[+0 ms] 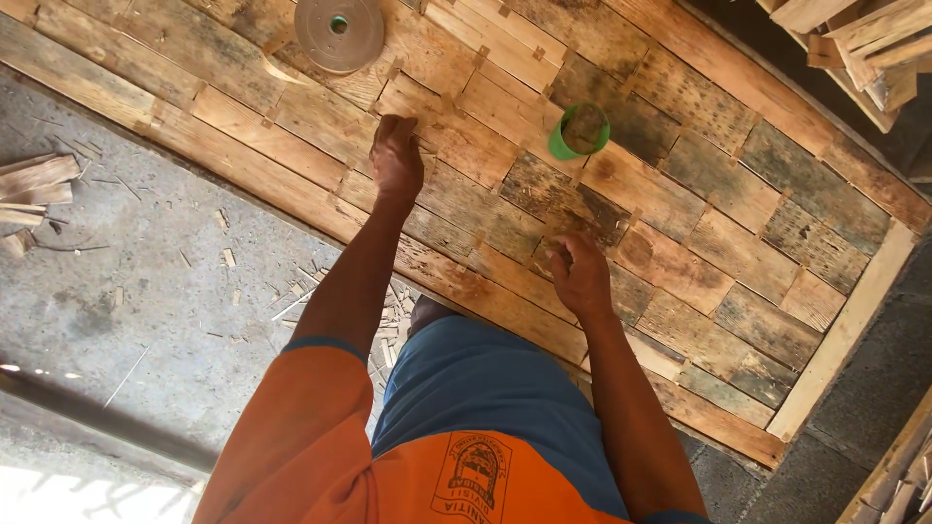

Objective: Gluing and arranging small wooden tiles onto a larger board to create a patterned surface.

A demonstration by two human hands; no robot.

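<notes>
While hands (485, 218) press panel (699, 194), green cup (579, 131) apparently holds dark contents.

**What the head view leaves unclear**

Left hand (395, 155): fingertips curled under onto the wooden panel (680, 209); whatever they pinch is hidden. Right hand (581, 275): fingers folded, contents too small to tell. Tape roll (339, 31) cut by the top edge. Green cup (579, 131): contents dark, unreadable. Stacked wood (864, 44) cropped at the corner. Panel's near edge hidden behind the person's legs.
</notes>
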